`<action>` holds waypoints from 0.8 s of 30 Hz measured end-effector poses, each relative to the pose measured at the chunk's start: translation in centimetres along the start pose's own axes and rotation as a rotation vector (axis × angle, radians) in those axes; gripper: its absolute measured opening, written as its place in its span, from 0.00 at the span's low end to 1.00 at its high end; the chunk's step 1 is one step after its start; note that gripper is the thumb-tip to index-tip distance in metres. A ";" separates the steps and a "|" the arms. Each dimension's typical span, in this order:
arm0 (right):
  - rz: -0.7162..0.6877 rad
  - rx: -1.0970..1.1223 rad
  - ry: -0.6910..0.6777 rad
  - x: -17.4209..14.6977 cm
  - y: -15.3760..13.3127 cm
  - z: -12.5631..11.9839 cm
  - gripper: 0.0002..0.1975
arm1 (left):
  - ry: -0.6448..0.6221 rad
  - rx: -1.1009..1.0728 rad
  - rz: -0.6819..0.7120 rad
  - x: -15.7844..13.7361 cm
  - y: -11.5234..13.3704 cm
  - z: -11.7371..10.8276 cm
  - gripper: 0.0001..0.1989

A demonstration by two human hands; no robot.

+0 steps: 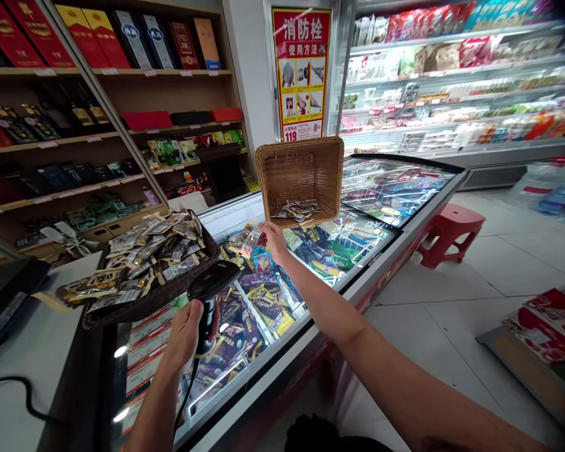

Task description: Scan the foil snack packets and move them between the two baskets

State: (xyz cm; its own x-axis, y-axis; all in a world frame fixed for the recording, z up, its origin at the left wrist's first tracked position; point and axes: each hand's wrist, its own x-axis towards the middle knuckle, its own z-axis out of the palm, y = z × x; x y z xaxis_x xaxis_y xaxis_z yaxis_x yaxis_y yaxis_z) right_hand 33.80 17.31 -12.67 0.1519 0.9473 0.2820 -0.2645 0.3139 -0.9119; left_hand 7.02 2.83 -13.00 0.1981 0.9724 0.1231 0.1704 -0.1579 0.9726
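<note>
My left hand (pixel 188 329) is wrapped round the handle of a black barcode scanner (pixel 211 282), held upright over the glass-topped freezer with its cord hanging down. Farther out, my right hand (pixel 274 242) pinches a small snack packet (pixel 245 240) in front of a tan wicker basket (pixel 299 179). That basket is tipped toward me, and several small packets (pixel 296 209) lie at its bottom. To the left, a dark woven basket (pixel 207 242) is heaped with clear and brown snack packets (pixel 145 251).
The glass-topped freezer (pixel 358 276) holds colourful ice cream packs. A white counter (pixel 32 370) with a black device (pixel 14 301) is at left. A red stool (pixel 454 226) and a red carton (pixel 550 320) stand on the right-hand floor. Shelves (pixel 169 72) and a refrigerated display (pixel 452 81) line the back.
</note>
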 end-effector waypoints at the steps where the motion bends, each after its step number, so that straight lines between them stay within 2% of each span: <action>1: -0.005 0.009 0.005 0.1 0.2 0.0 0.21 | 0.002 -0.001 -0.002 0.0 0.1 0.0 0.39; 6: -0.008 0.026 -0.001 0.3 0.6 -0.1 0.20 | -0.006 0.013 -0.021 0.0 0.6 0.2 0.39; 10: 0.045 -0.007 0.019 0.2 -0.1 0.2 0.20 | 0.016 0.025 -0.051 -0.1 1.0 0.3 0.39; 17: 0.140 -0.024 0.132 1.5 -0.8 0.2 0.20 | 0.157 -0.009 -0.068 0.0 0.3 0.0 0.29; 19: 0.159 0.004 0.220 2.3 -0.8 -0.7 0.17 | 0.173 -0.012 -0.078 0.1 0.2 -0.1 0.27; 22: 0.138 0.071 0.499 3.5 -0.8 -3.0 0.15 | 0.227 -0.025 -0.093 0.1 0.5 0.1 0.28; 24: 0.067 0.078 0.658 4.3 -0.7 -4.6 0.15 | 0.263 -0.034 -0.093 0.0 0.8 0.4 0.30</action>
State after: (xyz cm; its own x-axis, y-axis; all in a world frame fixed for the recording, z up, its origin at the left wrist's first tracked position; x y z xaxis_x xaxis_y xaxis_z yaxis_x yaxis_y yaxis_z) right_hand 39.04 20.90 -12.24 0.6757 0.7362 -0.0373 -0.3575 0.2831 -0.8900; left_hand 7.54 2.67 -12.33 -0.0746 0.9943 0.0756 0.1428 -0.0644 0.9877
